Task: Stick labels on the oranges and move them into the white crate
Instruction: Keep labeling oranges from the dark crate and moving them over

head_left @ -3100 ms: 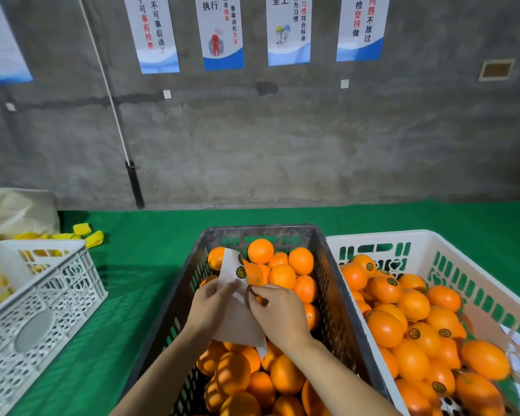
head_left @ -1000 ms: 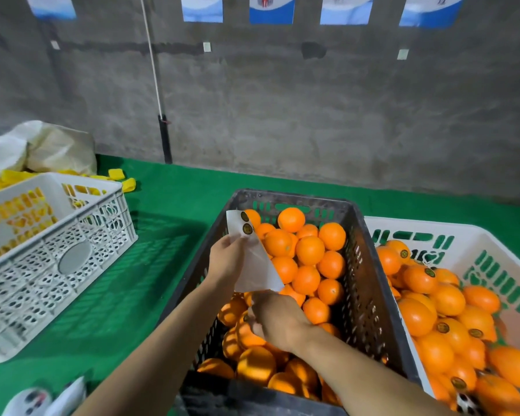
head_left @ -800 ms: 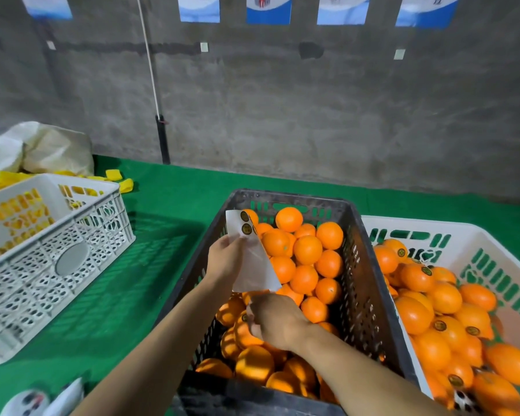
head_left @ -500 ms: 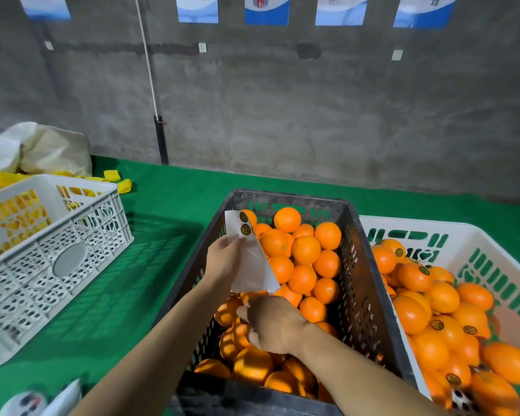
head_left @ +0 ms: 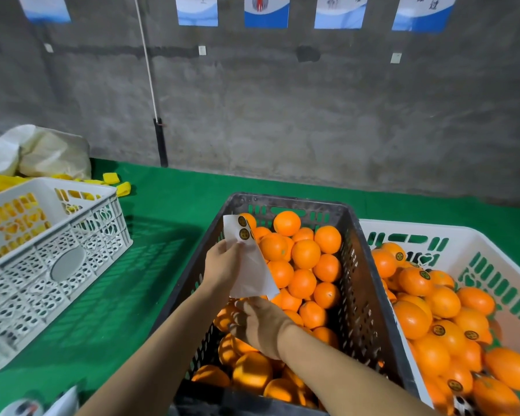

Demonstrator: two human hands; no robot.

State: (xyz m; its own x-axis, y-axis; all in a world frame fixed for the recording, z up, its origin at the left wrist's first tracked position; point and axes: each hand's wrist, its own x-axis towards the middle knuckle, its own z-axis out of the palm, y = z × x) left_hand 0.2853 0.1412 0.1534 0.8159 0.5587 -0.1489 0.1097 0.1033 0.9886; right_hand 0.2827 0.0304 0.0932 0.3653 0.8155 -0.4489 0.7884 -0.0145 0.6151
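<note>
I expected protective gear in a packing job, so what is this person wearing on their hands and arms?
Nothing that shows. The left hand and right hand are ungloved. The left forearm and right forearm are uncovered to the picture's edge: no sleeve, watch or bracelet in view. Blur hides whether any finger bears a ring.

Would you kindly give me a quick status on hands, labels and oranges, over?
Left hand pinching label sheet. Right hand over oranges in dark crate, grip blurred. White crate part full. Nothing blocking.
</note>
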